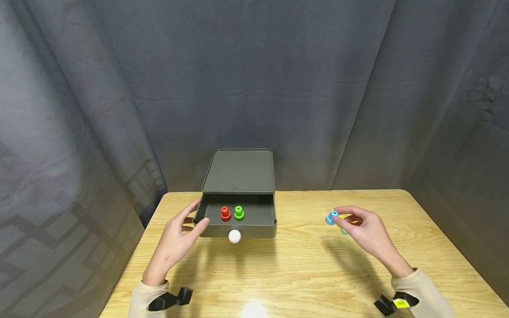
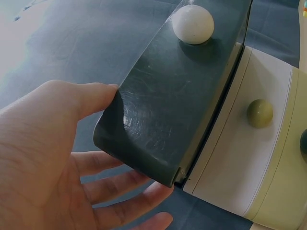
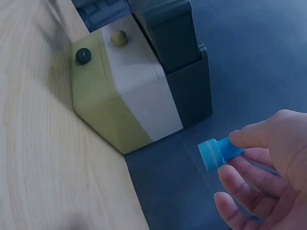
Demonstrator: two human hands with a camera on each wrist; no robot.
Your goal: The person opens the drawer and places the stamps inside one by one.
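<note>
My left hand point(image 1: 173, 242) holds the left front corner of the pulled-out dark drawer point(image 1: 254, 231), thumb at its front edge and fingers along its side. In the left wrist view the drawer's white knob point(image 2: 193, 24) stands beyond the thumb. A red stepped peg point(image 1: 225, 213) and a green stepped peg point(image 1: 239, 213) stand side by side inside the drawer. Off to the right, my right hand point(image 1: 369, 231) pinches a blue stepped peg point(image 3: 211, 154) between thumb and fingers, its wide end facing outward. Partly hidden behind that hand are yellow and green pieces.
The drawer belongs to a cabinet point(image 1: 242, 170) at the back of the wooden table point(image 1: 302, 265). Below it sit a pale drawer point(image 3: 136, 72) and a yellow-green drawer point(image 3: 93, 81), each with a round knob. Grey curtains point(image 1: 254, 88) hang behind and on both sides.
</note>
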